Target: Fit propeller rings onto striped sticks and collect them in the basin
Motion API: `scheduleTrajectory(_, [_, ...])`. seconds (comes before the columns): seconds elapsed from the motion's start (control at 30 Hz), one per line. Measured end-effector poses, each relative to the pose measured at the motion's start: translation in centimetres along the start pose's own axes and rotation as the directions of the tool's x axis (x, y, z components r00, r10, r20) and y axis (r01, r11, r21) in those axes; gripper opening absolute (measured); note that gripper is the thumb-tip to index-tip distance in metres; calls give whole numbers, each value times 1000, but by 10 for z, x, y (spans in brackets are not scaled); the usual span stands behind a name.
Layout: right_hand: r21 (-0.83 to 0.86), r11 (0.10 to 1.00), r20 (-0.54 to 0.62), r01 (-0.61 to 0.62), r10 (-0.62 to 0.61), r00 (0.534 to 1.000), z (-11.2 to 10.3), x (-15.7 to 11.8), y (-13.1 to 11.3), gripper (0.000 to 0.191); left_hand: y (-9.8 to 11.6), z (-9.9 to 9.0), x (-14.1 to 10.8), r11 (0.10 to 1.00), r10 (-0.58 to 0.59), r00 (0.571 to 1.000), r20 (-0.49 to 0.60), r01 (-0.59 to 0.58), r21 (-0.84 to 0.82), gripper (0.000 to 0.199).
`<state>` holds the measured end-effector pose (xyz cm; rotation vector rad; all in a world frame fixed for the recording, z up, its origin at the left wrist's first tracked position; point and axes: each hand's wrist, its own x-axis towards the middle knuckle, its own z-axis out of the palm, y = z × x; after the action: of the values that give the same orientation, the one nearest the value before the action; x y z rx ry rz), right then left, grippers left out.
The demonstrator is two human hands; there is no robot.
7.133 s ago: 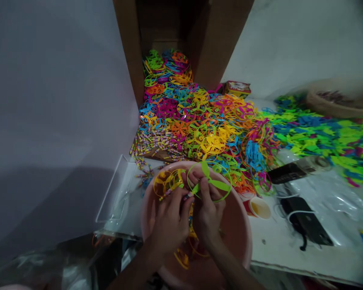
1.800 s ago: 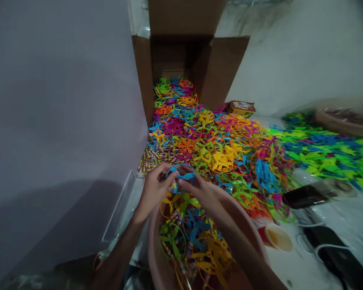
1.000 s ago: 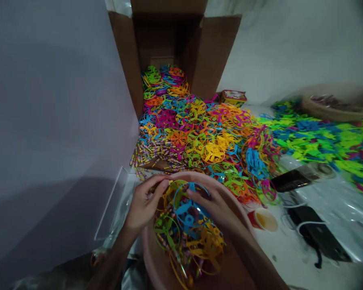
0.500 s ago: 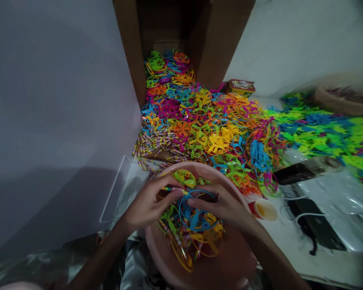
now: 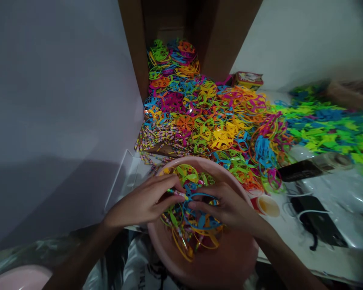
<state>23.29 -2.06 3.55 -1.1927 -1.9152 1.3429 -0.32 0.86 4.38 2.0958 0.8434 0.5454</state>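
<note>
A thin, colour-striped stick [image 5: 176, 193] is pinched between the thumb and fingers of my left hand [image 5: 139, 201]. My right hand [image 5: 231, 205] grips the rim of a blue ringed propeller [image 5: 202, 221]. The stick's yellow tip meets the propeller's edge; whether it is joined there I cannot tell. Both hands are above a pink basin [image 5: 226, 262]. In the basin lie green and yellow ringed propellers [image 5: 186, 173] and more striped sticks, partly hidden by my hands.
Behind the basin spreads a heap of coloured ringed propellers [image 5: 224, 139], with striped sticks [image 5: 157, 139] at its left. A paper cup [image 5: 268, 206], a phone [image 5: 319, 221] and a dark bottle [image 5: 314, 167] lie right. A second pink basin [image 5: 21, 278] shows lower left.
The view has shifted a little, so the heap appears higher and further right. My left wrist has swung outward to the left. Both hands keep their hold on the stick and the propeller.
</note>
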Motion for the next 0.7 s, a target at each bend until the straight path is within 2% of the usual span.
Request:
scheduleTrajectory(0.1, [-8, 1000, 19, 22, -22, 1000, -2, -2, 0, 23, 2, -2, -3, 1000, 22, 1000, 14, -22, -12, 15])
scheduleTrajectory(0.2, [69, 998, 69, 6, -11, 998, -4, -4, -1, 17, 6, -5, -7, 999, 42, 999, 17, -41, -22, 17])
scheduleTrajectory(0.37, [304, 943, 227, -132, 63, 972, -4, -3, -4, 16, 15, -7, -12, 997, 73, 993, 92, -72, -22, 14])
scheduleTrajectory(0.5, [361, 903, 355, -234, 99, 930, -1, 0, 0, 25, 17, -6, -16, 999, 32, 989, 147, -30, -13, 15])
scheduleTrajectory(0.57, [377, 895, 378, -240, 88, 922, 2, 2, 6, 27, 18, -5, -18, 1000, 2, 985, 172, -1, -5, 16])
scheduleTrajectory(0.7, [328, 926, 341, -187, 68, 938, 3, 5, 14, 29, 12, -1, -13, 999, 4, 983, 184, 3, -38, 17])
